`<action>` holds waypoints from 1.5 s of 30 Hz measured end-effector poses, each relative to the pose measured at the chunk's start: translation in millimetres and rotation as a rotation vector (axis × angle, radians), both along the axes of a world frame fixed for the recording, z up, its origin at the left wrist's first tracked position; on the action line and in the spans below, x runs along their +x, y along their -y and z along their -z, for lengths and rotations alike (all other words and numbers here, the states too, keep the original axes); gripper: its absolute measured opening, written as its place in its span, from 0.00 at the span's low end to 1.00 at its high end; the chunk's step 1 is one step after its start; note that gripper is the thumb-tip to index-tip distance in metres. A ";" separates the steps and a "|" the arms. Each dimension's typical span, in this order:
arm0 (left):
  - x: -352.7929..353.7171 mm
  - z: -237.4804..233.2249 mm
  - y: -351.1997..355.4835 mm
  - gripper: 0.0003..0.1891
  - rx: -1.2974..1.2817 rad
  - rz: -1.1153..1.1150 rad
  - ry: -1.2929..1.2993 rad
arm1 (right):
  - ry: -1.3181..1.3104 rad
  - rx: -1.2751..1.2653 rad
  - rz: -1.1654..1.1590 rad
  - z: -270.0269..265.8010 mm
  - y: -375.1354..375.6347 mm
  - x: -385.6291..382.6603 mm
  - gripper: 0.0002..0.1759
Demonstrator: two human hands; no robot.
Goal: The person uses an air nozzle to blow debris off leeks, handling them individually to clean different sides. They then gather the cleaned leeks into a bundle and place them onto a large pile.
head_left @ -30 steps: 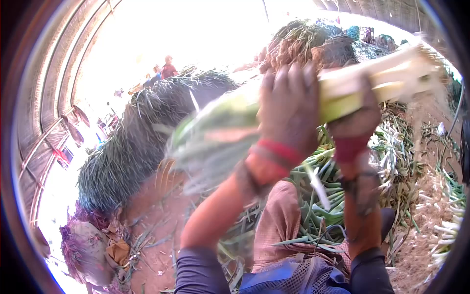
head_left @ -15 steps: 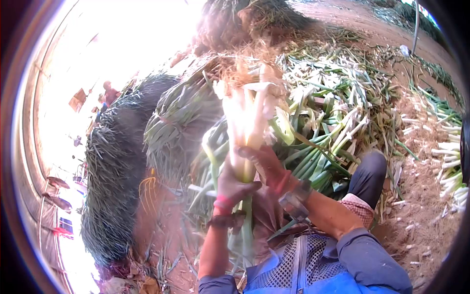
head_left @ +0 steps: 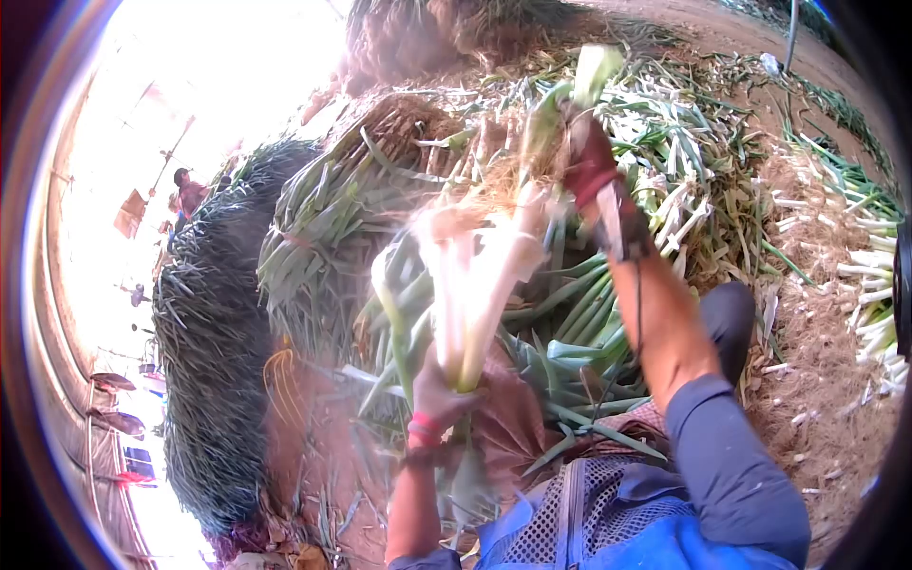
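Gloved, my left hand (head_left: 444,394) is wrapped round the lower part of a bunch of leeks (head_left: 465,304), held upright with white stalks and brown roots at the top. My right hand (head_left: 587,157), in a dark reddish glove, is up beyond the bunch to the right. Its fingers are closed on a peeled leek leaf (head_left: 597,74), pale green and blurred. Behind the bunch lies a heap of loose leaves and stalks (head_left: 665,142).
On the left stands a long stack of green leeks (head_left: 214,351), with a nearer pile (head_left: 328,237) beside it. Leeks with white stalks (head_left: 869,285) lie at the right edge on brown soil (head_left: 807,418). A person (head_left: 188,193) is far back left.
My right hand has left the bunch and moved up and away to the right with a leaf. My left hand still holds the bunch, now slightly lower.
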State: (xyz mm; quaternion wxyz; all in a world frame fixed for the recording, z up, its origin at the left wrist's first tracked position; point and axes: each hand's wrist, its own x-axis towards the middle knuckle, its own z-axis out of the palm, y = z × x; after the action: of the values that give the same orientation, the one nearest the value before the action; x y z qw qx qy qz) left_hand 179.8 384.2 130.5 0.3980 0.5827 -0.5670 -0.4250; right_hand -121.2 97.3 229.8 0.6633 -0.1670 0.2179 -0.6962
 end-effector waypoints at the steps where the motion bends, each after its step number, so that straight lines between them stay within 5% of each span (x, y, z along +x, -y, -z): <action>1: -0.6 -2.2 1.7 0.51 0.004 0.012 -0.001 | -0.253 -0.051 0.150 -8.4 19.0 -17.5 0.13; 2: -0.1 -2.3 4.0 0.51 0.003 0.025 0.048 | -0.265 -0.177 0.158 3.8 57.1 -57.3 0.18; 3: 3.6 0.5 2.9 0.51 0.010 0.023 0.044 | -0.274 -0.010 0.248 7.5 101.9 -99.6 0.22; 4: 8.9 2.7 1.2 0.51 0.018 0.003 0.099 | -0.504 -0.464 0.248 -19.6 41.7 -127.6 0.25; 5: 11.7 4.1 1.9 0.51 0.023 -0.015 0.155 | -0.630 -1.008 0.091 -27.0 58.6 -177.1 0.24; 6: 7.1 -6.7 1.1 0.48 0.075 -0.074 -0.023 | -0.888 -0.412 0.256 -58.9 29.0 -199.7 0.22; 7: -0.3 -18.1 1.9 0.48 0.096 -0.112 -0.101 | -0.674 0.015 0.390 -66.2 66.1 -234.5 0.18; 9: 4.8 -13.2 8.0 0.50 0.092 -0.120 0.080 | -1.071 -0.973 0.239 -33.8 91.5 -268.0 0.14; 11: -3.6 -15.5 13.7 0.52 0.075 -0.104 0.128 | -1.693 -0.305 0.059 -64.6 -45.4 -134.9 0.11; 12: -8.2 -15.9 16.5 0.54 0.055 -0.076 0.165 | -1.703 -1.097 0.419 -9.5 -29.4 -115.9 0.09; 13: -9.6 -14.6 19.0 0.54 0.058 -0.074 0.169 | -1.562 -1.220 0.437 -3.1 -59.8 -72.7 0.12; 14: -10.8 -11.0 20.5 0.56 0.081 -0.053 0.214 | -1.602 -0.473 -0.324 -25.1 -102.3 -31.9 0.24; 15: -11.7 -7.0 20.5 0.59 0.104 -0.034 0.258 | -1.531 -0.536 -0.681 -19.9 -109.1 -10.0 0.32; 17: -13.8 -3.3 18.0 0.60 0.068 -0.053 0.313 | -1.903 -0.470 -0.395 -15.2 -141.1 37.5 0.26; 22: -3.8 5.3 13.2 0.61 0.025 -0.057 0.368 | -1.855 -0.580 0.073 29.2 -98.4 35.1 0.15; 24: -6.7 -4.3 4.9 0.60 0.048 -0.077 0.318 | -1.705 -0.303 0.284 37.3 -29.6 -25.0 0.12; 25: -9.5 -11.3 4.5 0.59 0.061 -0.089 0.269 | -1.455 0.019 0.220 0.3 -38.0 -47.1 0.14; 26: -10.9 -15.5 3.7 0.58 0.101 -0.110 0.192 | -1.444 0.045 0.300 0.0 -32.3 -73.2 0.15; 29: -1.0 -5.4 9.6 0.56 0.097 -0.072 0.112 | -1.377 -0.299 0.022 12.5 -48.7 -84.1 0.20; 31: -5.5 -9.4 14.0 0.56 0.124 -0.058 0.091 | -1.660 -0.314 -0.337 16.2 -77.4 -45.2 0.25; 33: -10.8 -12.1 17.1 0.56 0.120 -0.053 0.061 | -1.755 -0.493 -0.266 32.2 -102.4 -7.3 0.26; 38: 7.0 1.5 10.9 0.54 0.112 -0.062 0.046 | -1.783 -0.374 -0.025 53.9 -71.3 2.1 0.15; 40: 6.7 -1.0 11.6 0.52 0.107 -0.061 0.017 | -2.028 -0.291 0.425 75.8 -29.0 -32.9 0.12; 42: 6.8 -5.0 7.5 0.52 0.110 -0.073 0.001 | -1.723 0.019 0.268 38.4 -32.4 -72.8 0.15; 43: 7.6 -4.5 6.9 0.52 0.110 -0.086 -0.014 | -1.674 -0.014 0.316 39.7 -29.1 -85.0 0.16; 45: 10.6 0.5 10.9 0.53 0.082 -0.075 -0.007 | -1.508 -0.192 0.046 9.5 -62.2 -71.2 0.20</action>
State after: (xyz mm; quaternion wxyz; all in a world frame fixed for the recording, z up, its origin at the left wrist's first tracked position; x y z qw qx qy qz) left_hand 190.4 373.3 129.9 0.3916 0.6178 -0.5254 -0.4347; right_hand -192.4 159.5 220.3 0.3025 -0.6500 0.5541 -0.4230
